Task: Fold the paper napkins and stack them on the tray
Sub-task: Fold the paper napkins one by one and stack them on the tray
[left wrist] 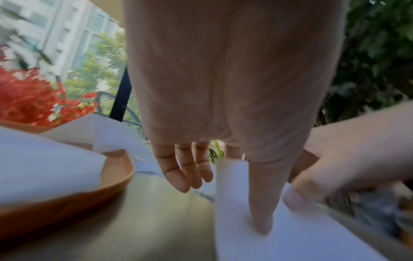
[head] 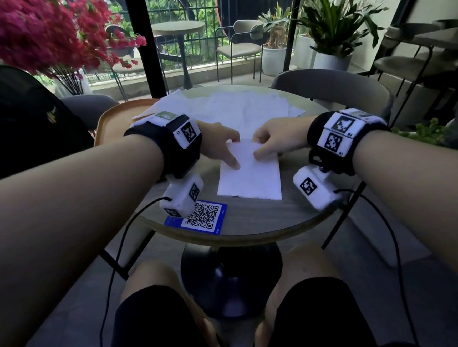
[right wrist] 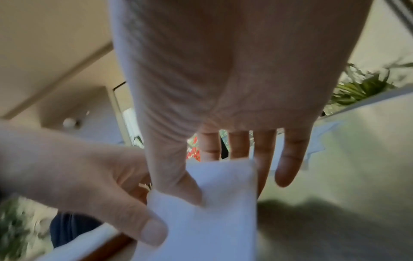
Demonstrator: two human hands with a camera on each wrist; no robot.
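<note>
A white folded napkin (head: 250, 175) lies at the middle of the round table (head: 253, 220). My left hand (head: 230, 152) pinches its far left edge, thumb (left wrist: 261, 220) flat on top and the forefinger behind the lifted edge. My right hand (head: 260, 146) pinches the far right edge, its thumb (right wrist: 185, 190) on top and fingers (right wrist: 239, 146) behind the paper. The napkin's (right wrist: 212, 226) far edge is raised off the table. An orange tray (head: 106, 122) sits at the table's left with a napkin (left wrist: 44, 167) on it.
A loose pile of unfolded napkins (head: 244, 106) covers the table's far half. A blue QR card (head: 201, 216) lies near the front edge. Grey chairs (head: 333, 85) stand around the table, and a black bag (head: 21, 121) rests at the left.
</note>
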